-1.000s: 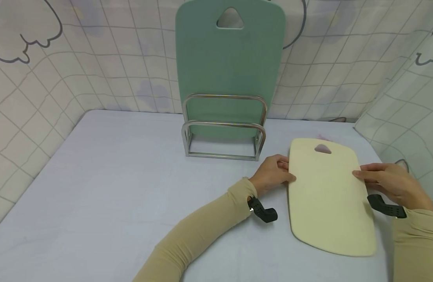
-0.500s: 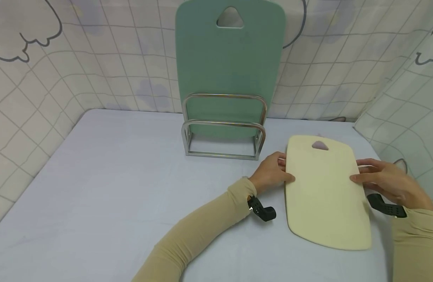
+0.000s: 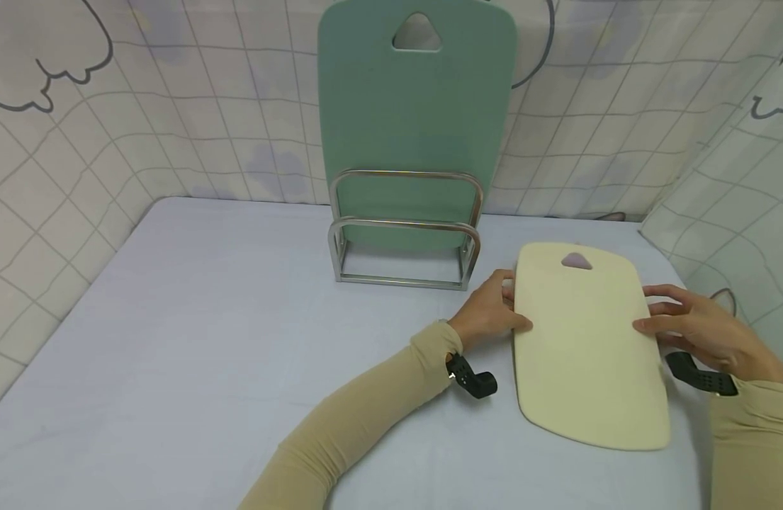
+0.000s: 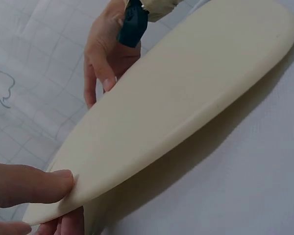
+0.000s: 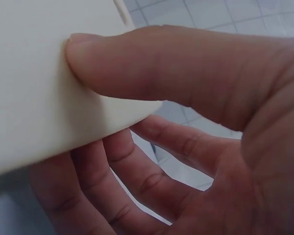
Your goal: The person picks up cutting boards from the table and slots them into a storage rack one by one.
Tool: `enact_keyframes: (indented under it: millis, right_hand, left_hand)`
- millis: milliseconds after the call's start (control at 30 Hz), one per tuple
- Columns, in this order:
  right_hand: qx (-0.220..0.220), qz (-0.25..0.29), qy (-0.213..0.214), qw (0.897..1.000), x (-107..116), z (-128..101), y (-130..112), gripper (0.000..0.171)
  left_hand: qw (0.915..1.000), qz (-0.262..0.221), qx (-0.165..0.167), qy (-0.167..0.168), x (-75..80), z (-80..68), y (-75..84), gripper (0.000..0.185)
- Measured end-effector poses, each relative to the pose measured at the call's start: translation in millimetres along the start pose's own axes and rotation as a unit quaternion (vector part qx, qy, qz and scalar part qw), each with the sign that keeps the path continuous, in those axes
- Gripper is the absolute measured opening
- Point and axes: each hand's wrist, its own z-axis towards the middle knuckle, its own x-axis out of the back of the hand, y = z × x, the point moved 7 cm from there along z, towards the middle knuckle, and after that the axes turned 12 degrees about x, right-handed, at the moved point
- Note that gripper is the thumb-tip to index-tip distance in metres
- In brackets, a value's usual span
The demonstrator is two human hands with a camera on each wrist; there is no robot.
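A cream cutting board (image 3: 589,354) with a small handle hole lies flat-side up at the right of the table. My left hand (image 3: 489,312) pinches its left edge, thumb on top and fingers underneath. At the opposite edge my right hand (image 3: 710,329) grips it the same way. In the left wrist view the near edge of the cutting board (image 4: 176,93) stands off the white cloth, with a shadow below it. The right wrist view shows my right thumb on the face of the cutting board (image 5: 34,88) and the fingers beneath.
A metal rack (image 3: 404,225) stands at the back middle of the table (image 3: 206,340). Upright in its rear slot is a larger green cutting board (image 3: 417,113). Grid-patterned cloth (image 3: 238,120) hangs behind and at both sides. A thin dark cable (image 3: 611,216) lies at the back right.
The cream cutting board has shifted slightly left and away from me, with its lower edge higher in the head view. Both hands keep hold of it; rack and green board stay put.
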Motion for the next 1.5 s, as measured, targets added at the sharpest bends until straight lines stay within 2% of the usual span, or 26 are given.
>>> enact_keyframes:
  millis: [133,300,433,733,1167,1500]
  right_hand:
    - [0.002,-0.008,-0.003,1.000,0.0,-0.5,-1.1,0.054]
    - [0.001,-0.004,0.000,1.000,0.0,0.2,-1.7,0.053]
    - [-0.003,-0.004,0.003,1.000,0.5,0.4,-1.3,0.057]
    - [0.000,-0.012,0.014,1.000,3.5,-1.5,-5.6,0.069]
    - [0.010,-0.006,0.025,1.000,3.4,2.4,-7.2,0.069]
    - [0.022,0.000,0.035,0.999,5.4,2.6,-8.9,0.059]
  left_hand:
    - [0.9996,0.020,0.002,0.018,3.9,1.9,-0.6,0.095]
    - [0.9996,0.016,0.008,0.024,4.6,3.1,-1.3,0.083]
    - [0.9998,-0.017,0.005,0.009,4.5,3.0,-1.5,0.077]
    - [0.9967,-0.076,0.006,-0.027,5.1,3.7,-0.9,0.085]
    - [0.9960,-0.082,0.006,-0.035,7.0,4.8,-0.3,0.086]
    - [0.9961,-0.078,-0.001,-0.040,7.2,4.1,2.7,0.087]
